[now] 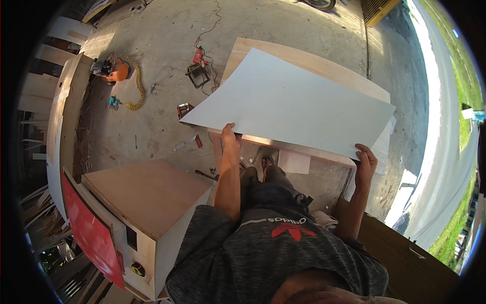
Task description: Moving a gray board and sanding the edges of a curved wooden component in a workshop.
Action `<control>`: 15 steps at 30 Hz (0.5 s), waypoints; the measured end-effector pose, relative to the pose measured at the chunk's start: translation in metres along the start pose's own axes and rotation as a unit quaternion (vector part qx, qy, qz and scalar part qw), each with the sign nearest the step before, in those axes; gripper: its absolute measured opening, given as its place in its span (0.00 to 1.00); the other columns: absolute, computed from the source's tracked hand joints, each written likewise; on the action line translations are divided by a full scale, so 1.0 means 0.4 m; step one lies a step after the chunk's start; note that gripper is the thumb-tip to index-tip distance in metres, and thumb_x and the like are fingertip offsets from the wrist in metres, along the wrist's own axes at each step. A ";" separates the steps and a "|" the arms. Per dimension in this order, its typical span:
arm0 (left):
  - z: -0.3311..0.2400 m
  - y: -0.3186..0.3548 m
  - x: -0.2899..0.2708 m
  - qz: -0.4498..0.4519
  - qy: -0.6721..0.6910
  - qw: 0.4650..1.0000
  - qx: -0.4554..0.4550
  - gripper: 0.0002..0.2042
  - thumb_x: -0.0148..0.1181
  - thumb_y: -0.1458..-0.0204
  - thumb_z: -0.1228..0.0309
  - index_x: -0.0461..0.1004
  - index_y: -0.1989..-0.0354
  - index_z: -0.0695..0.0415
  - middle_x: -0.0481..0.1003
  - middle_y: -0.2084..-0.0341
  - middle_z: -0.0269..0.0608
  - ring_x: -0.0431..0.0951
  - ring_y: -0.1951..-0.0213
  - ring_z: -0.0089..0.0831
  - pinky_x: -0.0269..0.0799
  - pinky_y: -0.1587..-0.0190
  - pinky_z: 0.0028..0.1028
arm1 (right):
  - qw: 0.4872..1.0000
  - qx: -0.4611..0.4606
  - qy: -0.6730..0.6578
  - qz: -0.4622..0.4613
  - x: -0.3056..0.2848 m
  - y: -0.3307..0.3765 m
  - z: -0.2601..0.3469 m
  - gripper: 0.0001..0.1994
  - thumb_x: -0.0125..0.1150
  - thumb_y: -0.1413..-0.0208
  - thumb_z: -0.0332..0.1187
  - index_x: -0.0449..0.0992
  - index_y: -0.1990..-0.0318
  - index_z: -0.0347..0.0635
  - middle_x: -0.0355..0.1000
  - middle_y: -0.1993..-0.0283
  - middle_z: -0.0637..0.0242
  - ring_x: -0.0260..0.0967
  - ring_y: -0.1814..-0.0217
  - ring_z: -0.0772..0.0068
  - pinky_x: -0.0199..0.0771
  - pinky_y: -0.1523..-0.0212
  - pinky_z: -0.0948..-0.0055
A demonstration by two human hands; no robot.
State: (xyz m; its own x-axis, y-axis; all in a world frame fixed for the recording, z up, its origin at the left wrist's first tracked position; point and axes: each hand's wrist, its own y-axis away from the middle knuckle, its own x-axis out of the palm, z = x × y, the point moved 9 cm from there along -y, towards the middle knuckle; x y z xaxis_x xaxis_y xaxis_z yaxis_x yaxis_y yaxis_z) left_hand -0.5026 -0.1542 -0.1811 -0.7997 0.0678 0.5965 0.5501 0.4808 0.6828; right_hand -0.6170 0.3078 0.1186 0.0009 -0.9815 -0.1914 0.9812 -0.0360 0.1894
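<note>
A large, thin, pale grey sheet (298,96) lies slanted over a light wooden board (237,54), which shows past its far and left sides. With the thumb on top and the fingers curled under, my left hand (230,136) grips the sheet's near edge left of centre. Around the edge by its near right corner, my right hand (366,159) is closed, fingers bent over the top. The near edge of the support under the sheet shows between my two hands. Most of the board's surface is hidden by the sheet.
At left stands a brown-topped box cabinet (147,195) with a glossy red panel (93,228) and a tape measure (137,269). On the concrete floor are an orange compressor (118,71), a yellow coiled hose (137,91), a teal power tool (114,103) and a red corded tool (198,55).
</note>
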 end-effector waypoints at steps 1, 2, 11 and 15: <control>-0.057 0.040 0.078 -0.006 -0.042 0.999 0.010 0.25 0.51 0.49 0.75 0.64 0.40 0.62 0.73 0.47 0.47 0.76 0.45 0.48 0.75 0.40 0.45 | 0.998 -0.037 -0.039 0.012 -0.007 0.001 0.044 0.14 0.54 0.44 0.27 0.80 0.53 0.32 0.77 0.58 0.63 0.74 0.57 0.71 0.78 0.56 0.74; -0.128 0.063 0.132 -0.009 -0.069 0.997 0.046 0.24 0.53 0.51 0.76 0.66 0.42 0.63 0.73 0.49 0.48 0.76 0.45 0.45 0.77 0.42 0.44 | 0.993 -0.072 -0.079 0.039 -0.003 -0.004 0.098 0.14 0.53 0.42 0.28 0.78 0.52 0.32 0.77 0.58 0.60 0.77 0.54 0.66 0.80 0.54 0.71; -0.549 0.354 0.603 0.192 -0.449 0.669 0.561 0.43 0.74 0.55 0.64 0.60 0.28 0.45 0.40 0.26 0.57 0.68 0.38 0.51 0.73 0.43 0.40 | 0.981 -0.188 0.006 0.047 -0.005 -0.073 0.389 0.15 0.62 0.36 0.36 0.74 0.47 0.37 0.79 0.50 0.50 0.80 0.48 0.52 0.79 0.45 0.62; -0.593 0.344 0.721 0.233 -0.575 0.506 0.600 0.21 0.73 0.54 0.66 0.80 0.49 0.50 0.68 0.45 0.47 0.77 0.53 0.45 0.76 0.54 0.38 | 0.976 -0.197 0.069 -0.058 -0.016 -0.096 0.453 0.17 0.61 0.34 0.41 0.75 0.51 0.34 0.79 0.52 0.49 0.81 0.53 0.53 0.84 0.49 0.63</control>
State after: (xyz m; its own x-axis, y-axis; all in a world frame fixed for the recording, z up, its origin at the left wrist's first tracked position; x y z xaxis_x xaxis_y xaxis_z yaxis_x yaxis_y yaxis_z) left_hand -0.6004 -0.2759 0.1848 -0.6412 0.5498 -0.5354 0.7531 0.3167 -0.5766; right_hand -0.6897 0.2813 0.2871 -0.1146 -0.9398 -0.3220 0.9742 -0.0428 -0.2218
